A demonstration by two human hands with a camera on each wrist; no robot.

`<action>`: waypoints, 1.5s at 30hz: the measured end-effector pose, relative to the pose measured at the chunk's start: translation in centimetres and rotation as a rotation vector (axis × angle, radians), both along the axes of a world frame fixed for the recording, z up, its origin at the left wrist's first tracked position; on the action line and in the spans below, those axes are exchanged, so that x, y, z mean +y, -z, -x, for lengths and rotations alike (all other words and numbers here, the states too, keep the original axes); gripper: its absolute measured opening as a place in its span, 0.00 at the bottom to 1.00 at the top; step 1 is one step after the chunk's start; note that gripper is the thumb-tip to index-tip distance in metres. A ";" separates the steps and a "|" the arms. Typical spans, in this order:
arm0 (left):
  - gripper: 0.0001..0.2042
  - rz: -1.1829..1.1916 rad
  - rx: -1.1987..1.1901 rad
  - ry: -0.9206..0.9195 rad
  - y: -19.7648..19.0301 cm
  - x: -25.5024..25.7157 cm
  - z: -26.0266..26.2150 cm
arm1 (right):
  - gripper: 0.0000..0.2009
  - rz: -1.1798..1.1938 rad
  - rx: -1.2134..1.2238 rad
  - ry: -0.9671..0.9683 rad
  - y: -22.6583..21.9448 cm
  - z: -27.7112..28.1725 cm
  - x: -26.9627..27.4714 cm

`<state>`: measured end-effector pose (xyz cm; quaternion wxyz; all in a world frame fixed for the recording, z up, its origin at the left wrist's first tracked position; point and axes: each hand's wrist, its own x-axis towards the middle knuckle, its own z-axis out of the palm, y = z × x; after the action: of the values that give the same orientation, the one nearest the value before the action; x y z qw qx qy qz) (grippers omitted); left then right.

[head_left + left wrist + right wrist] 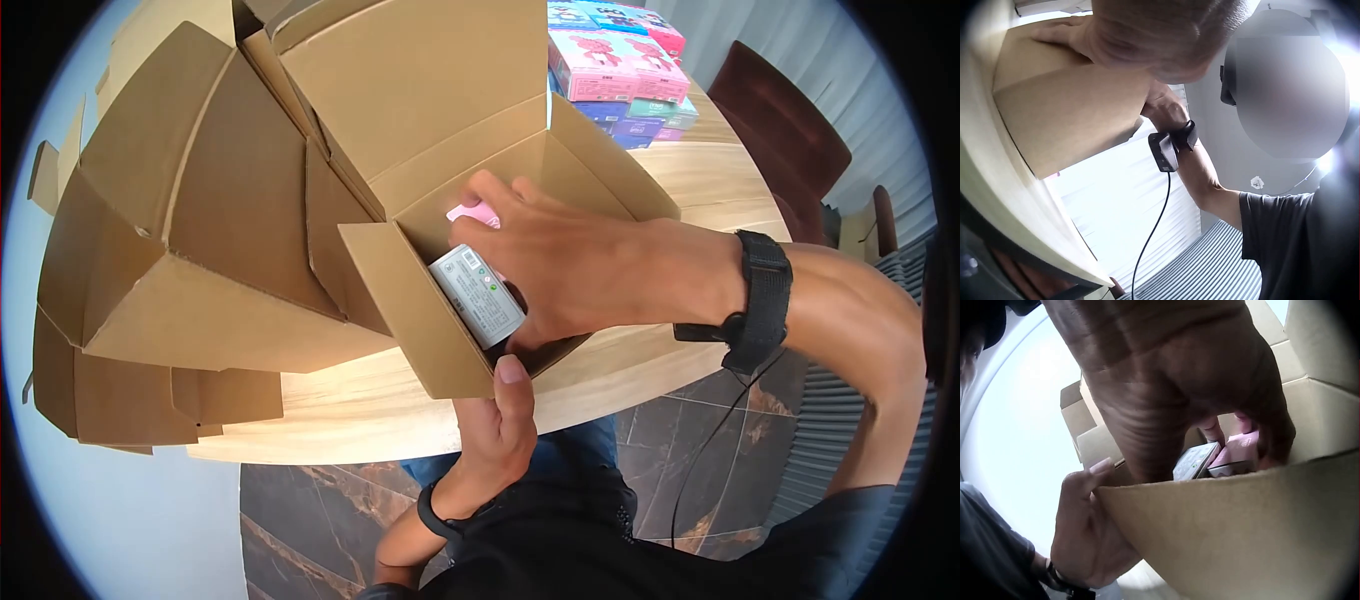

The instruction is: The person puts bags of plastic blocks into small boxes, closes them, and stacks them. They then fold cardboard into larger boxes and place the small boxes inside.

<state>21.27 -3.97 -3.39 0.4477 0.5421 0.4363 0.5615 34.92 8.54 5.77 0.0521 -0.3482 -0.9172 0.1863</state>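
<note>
An open cardboard box point(420, 310) stands near the table's front edge with its flaps raised. My right hand point(560, 255) reaches down inside it, its fingers curled about a small pink box point(1239, 450). Only one end of that pink box shows in the head view; the hand covers the rest. Next to it inside the carton lies a small white-grey printed box point(478, 297). My left hand point(497, 430) holds the carton at its near corner, thumb up by the rim. In the left wrist view its fingers lie along the carton's outside.
Larger open cardboard boxes point(210, 220) crowd the left of the wooden table point(330, 415). Stacked pink, blue and purple small boxes point(620, 70) stand at the back. A brown chair point(780, 130) is beyond the right edge. A cable hangs from the right wrist strap point(757, 300).
</note>
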 end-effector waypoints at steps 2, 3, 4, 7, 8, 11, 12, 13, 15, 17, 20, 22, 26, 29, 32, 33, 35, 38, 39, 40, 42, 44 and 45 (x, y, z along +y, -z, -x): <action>0.19 -0.032 0.065 -0.030 0.2 0.1 -0.1 | 0.38 -0.090 -0.100 0.032 0.1 0.0 0.3; 0.19 -0.043 0.086 -0.040 0.2 0.1 -0.1 | 0.38 -0.091 -0.101 0.032 0.3 0.0 0.5; 0.18 -0.050 0.072 -0.063 0.2 0.1 -0.2 | 0.40 -0.142 -0.087 0.018 0.4 0.1 0.8; 0.16 -0.053 0.013 -0.066 -0.1 0.6 -0.3 | 0.43 -0.158 -0.055 0.009 0.2 0.2 0.5; 0.15 -0.052 -0.009 -0.059 -0.2 0.6 -0.3 | 0.44 -0.125 -0.035 0.010 0.1 0.3 0.4; 0.13 -0.022 0.097 -0.069 -0.3 0.3 -0.2 | 0.41 -0.217 -0.004 -0.091 0.2 0.2 0.9; 0.13 -0.024 0.097 -0.070 -0.2 0.3 -0.1 | 0.41 -0.219 -0.004 -0.092 0.5 0.3 0.9; 0.12 -0.025 0.115 -0.077 0.0 0.5 -0.2 | 0.41 -0.234 -0.062 -0.106 0.8 0.5 1.0; 0.13 -0.029 0.125 -0.086 0.0 0.6 -0.3 | 0.40 -0.253 -0.128 -0.121 1.0 0.5 1.3; 0.12 0.055 0.102 -0.070 -0.2 0.5 -0.3 | 0.39 -0.189 -0.072 -0.147 0.7 0.4 1.8; 0.11 0.073 0.070 -0.083 0.3 0.3 -0.6 | 0.38 -0.218 0.028 -0.118 -0.6 -0.8 1.7; 0.10 0.008 0.069 -0.146 0.4 0.5 -1.1 | 0.39 -0.153 -0.039 -0.152 -3.4 -1.9 1.5; 0.07 -0.039 0.100 -0.084 -0.2 0.7 -0.5 | 0.41 -0.084 -0.056 -0.301 -4.3 -4.0 1.3; 0.08 -0.086 0.155 -0.077 -0.3 1.0 -0.4 | 0.40 -0.318 -0.201 -0.474 -2.2 -3.9 2.5; 0.09 0.046 0.165 -0.065 -0.6 0.5 -0.3 | 0.38 -0.690 -0.348 -0.593 -0.3 -3.3 2.3; 0.09 0.044 0.173 -0.056 -0.3 0.4 -0.1 | 0.38 -0.689 -0.299 -0.572 -0.4 -3.3 2.1; 0.09 0.013 0.233 -0.097 0.3 0.4 0.0 | 0.37 -0.684 -0.200 -0.532 -0.6 -3.4 1.7; 0.09 0.013 0.179 -0.085 -0.3 0.7 -0.1 | 0.47 -0.060 -0.162 -0.019 -3.6 -2.3 -0.8; 0.09 0.010 0.177 -0.086 -0.1 0.7 -0.3 | 0.47 -0.063 -0.163 -0.020 -3.5 -1.8 -1.2; 0.09 0.024 0.164 -0.101 0.2 0.5 -0.5 | 0.46 0.010 -0.229 0.096 -3.4 -1.4 -1.5; 0.09 0.025 0.161 -0.106 0.2 0.7 -0.4 | 0.44 0.075 -0.281 0.225 -2.5 -1.3 -1.4; 0.09 0.059 0.161 -0.077 0.1 0.7 -0.1 | 0.40 -0.068 -0.298 0.303 -1.2 -1.2 -0.4; 0.09 0.051 0.162 -0.076 -0.1 0.8 -0.1 | 0.40 -0.075 -0.295 0.306 -1.2 -1.5 0.3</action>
<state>21.40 -3.16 -3.32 0.4030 0.5570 0.5056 0.5213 36.38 8.82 7.00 -0.0423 -0.5046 -0.8578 0.0888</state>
